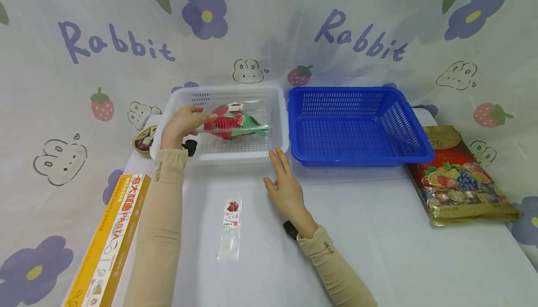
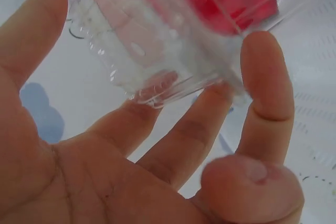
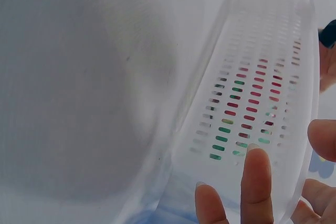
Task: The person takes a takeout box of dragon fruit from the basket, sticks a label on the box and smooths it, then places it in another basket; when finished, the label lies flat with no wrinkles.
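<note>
A clear plastic box with red and green dragon fruit inside lies in a white perforated basket. My left hand is at the box's left end. In the left wrist view its thumb and fingers hold that end from two sides, the little finger curled in the foreground. My right hand is at the white basket's front right corner. Its fingers are nearly straight, and the fingertips lie close to the basket's slotted wall; whether they press on it I cannot tell.
A blue basket stands right of the white one. A red-and-gold fruit-print bag lies at the far right. At left are a long yellow pasta box and a round container. A clear strip with a fruit label lies in front.
</note>
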A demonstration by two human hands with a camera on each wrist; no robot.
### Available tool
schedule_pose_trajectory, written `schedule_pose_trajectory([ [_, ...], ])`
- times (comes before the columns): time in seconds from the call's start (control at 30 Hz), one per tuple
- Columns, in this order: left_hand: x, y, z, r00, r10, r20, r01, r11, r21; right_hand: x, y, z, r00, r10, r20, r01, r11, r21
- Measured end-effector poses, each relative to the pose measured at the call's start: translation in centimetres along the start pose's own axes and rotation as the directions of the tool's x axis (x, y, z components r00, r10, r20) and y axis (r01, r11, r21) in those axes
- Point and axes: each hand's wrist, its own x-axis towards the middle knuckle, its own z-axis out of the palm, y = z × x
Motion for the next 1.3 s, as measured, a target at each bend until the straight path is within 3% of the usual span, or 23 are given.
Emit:
schedule_pose_trajectory([
  [0.67,0.3,-1.8,0.3,0.989,-0.048,0.138,0.032,0.993,0.114,0.0,-0.2,-0.2,1.0,0.015,0.013,-0.015,1.0,-0.002],
  [0.9,0.4,-2.0,0.6,0.988,-0.062,0.14,0.045,0.992,0.121,-0.1,-0.4,-0.2,0.999,0.025,0.022,-0.025,1.0,0.002],
  [1.3,0.0,-1.7,1.1,0.992,-0.063,0.109,0.036,0.971,0.235,-0.1,-0.4,-0.3,0.999,0.035,0.031,-0.035,0.999,-0.003],
])
